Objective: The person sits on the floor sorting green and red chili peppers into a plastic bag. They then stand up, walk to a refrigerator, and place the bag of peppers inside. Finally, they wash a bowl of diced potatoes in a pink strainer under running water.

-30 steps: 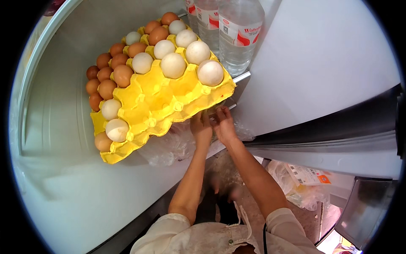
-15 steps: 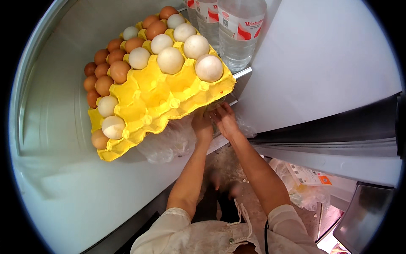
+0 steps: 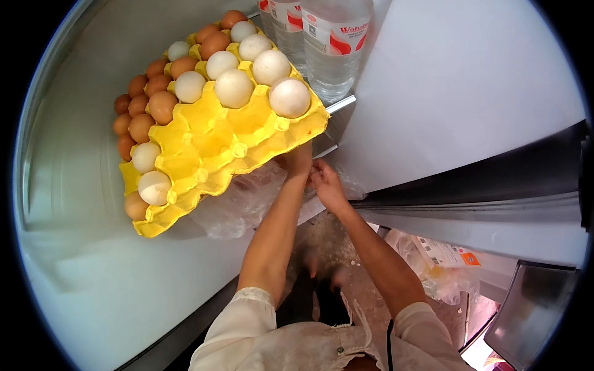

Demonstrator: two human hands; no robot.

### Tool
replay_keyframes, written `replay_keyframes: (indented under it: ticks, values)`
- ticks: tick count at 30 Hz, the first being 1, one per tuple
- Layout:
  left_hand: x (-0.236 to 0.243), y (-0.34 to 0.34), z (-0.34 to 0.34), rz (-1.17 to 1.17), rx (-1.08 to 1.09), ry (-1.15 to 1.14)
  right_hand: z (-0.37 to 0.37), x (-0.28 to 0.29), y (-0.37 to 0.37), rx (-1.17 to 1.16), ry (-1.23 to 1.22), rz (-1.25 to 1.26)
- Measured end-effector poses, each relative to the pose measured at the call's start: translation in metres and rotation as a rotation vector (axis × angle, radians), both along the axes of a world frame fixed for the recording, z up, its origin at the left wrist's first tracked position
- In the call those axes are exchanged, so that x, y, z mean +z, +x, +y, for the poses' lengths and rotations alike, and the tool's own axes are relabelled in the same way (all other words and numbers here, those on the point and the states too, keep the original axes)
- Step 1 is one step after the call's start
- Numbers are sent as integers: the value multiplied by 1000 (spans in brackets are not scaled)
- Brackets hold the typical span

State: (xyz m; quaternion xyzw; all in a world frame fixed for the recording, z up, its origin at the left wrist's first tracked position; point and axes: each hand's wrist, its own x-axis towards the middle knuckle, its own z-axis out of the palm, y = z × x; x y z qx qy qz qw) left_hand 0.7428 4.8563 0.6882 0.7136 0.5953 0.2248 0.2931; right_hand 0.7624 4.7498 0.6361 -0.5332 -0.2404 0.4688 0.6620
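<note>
A yellow egg tray (image 3: pixel 213 145) with brown and white eggs sits on a refrigerator shelf, its front rows partly bare. My left hand (image 3: pixel 298 157) reaches under the tray's near right edge; its fingers are hidden there. Close by the left wrist is my right hand (image 3: pixel 327 187), its fingers curled together; whatever they hold, if anything, does not show. Below the tray lies a crumpled clear plastic bag (image 3: pixel 229 210), beside my left forearm.
Large clear water bottles (image 3: pixel 337 55) stand behind the tray on the right. The open refrigerator door (image 3: pixel 458 74) rises at the right. On the floor at lower right is a plastic bag (image 3: pixel 448 278) with a printed carton (image 3: pixel 442 252).
My left hand has gone farther in under the tray, while my right hand has drawn slightly down toward me. The whole view has shifted a little, moving the tray leftward in the picture.
</note>
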Motion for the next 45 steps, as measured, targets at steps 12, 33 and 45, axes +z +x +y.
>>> replay_keyframes:
  ticks: [12,33,45]
  values:
    - [-19,-65,52,-193,-302,-125,17,39,-9,37,48,501]
    - [-30,-63,7,-312,-9,42,-2,-2,-10,-130,-118,-338]
    - [-24,-44,16,-178,-263,64,-42,29,-15,-25,-164,-282]
